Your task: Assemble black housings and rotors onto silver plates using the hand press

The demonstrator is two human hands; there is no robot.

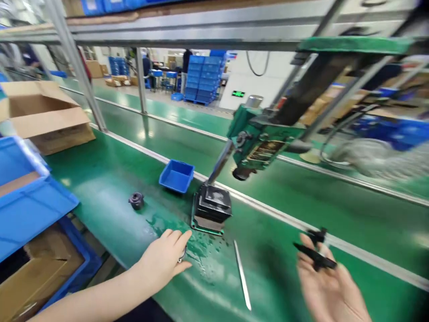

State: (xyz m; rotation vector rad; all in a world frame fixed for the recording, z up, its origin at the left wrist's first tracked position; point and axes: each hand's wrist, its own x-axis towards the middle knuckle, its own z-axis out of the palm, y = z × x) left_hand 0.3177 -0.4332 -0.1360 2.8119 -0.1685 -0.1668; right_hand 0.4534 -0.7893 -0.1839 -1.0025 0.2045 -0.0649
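Observation:
My left hand (166, 255) is closed above the wet patch on the green bench, thumb and fingers curled round a small ring-like part (182, 255), mostly hidden. To the right, my right hand (326, 284) is palm up with several black plastic parts (318, 256) resting on its curled fingers. A slim silvery strip (241, 275) lies on the bench between both hands. Beyond my left hand stands a green arbor press (264, 143) with a black block (213, 203) on its base. One dark round part (136, 201) sits farther left.
A small blue bin (177, 175) stands behind the wet patch. Large blue crates (33, 205) and an open cardboard box (50, 120) occupy the left. Metal posts (75, 67) and an overhead shelf (187, 31) frame the bench. Clear plastic bags (378, 156) lie at right.

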